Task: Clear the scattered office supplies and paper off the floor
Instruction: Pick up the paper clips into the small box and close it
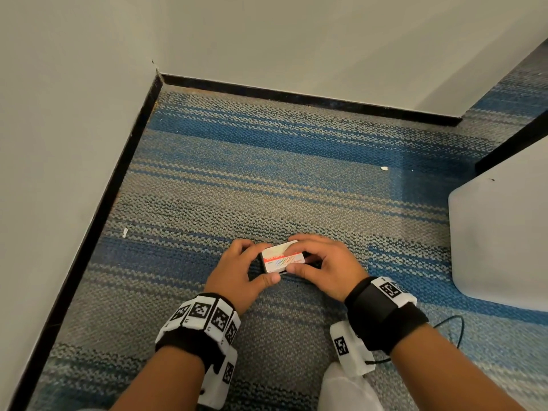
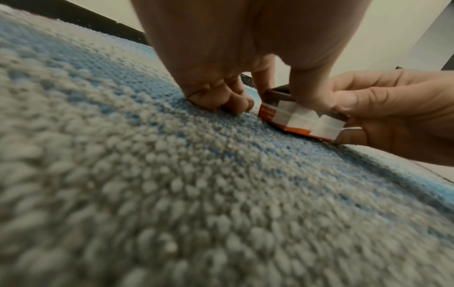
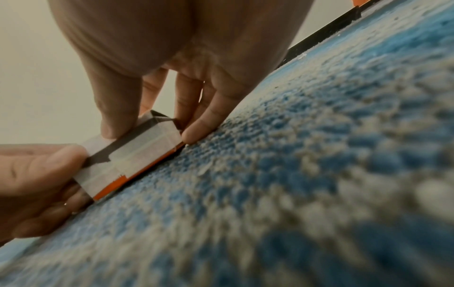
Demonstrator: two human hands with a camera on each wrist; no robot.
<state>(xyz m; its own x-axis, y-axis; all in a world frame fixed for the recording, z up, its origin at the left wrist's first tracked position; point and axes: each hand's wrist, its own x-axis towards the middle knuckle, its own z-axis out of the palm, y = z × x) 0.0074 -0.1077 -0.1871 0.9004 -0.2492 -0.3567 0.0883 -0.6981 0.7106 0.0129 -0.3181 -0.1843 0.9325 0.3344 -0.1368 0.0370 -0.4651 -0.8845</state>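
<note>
A small white and red box (image 1: 283,258) lies on the striped carpet, held at both ends. My left hand (image 1: 256,264) pinches its left end, with the thumb on the near edge. My right hand (image 1: 307,259) grips the right end. In the left wrist view the left hand (image 2: 277,97) has its thumb pressed on the box (image 2: 299,118), which has an orange base and white tape on its side. The other fingers are curled against the carpet. In the right wrist view the right hand (image 3: 157,124) has thumb and fingers astride the box (image 3: 137,153). Two paper scraps (image 1: 384,168) (image 1: 125,231) lie on the carpet.
Walls with black skirting (image 1: 98,226) close off the left and far sides. A white rounded tabletop (image 1: 501,232) juts in at the right. A thin black cable (image 1: 453,327) loops on the carpet near my right wrist. Something white (image 1: 347,390) shows at the bottom edge.
</note>
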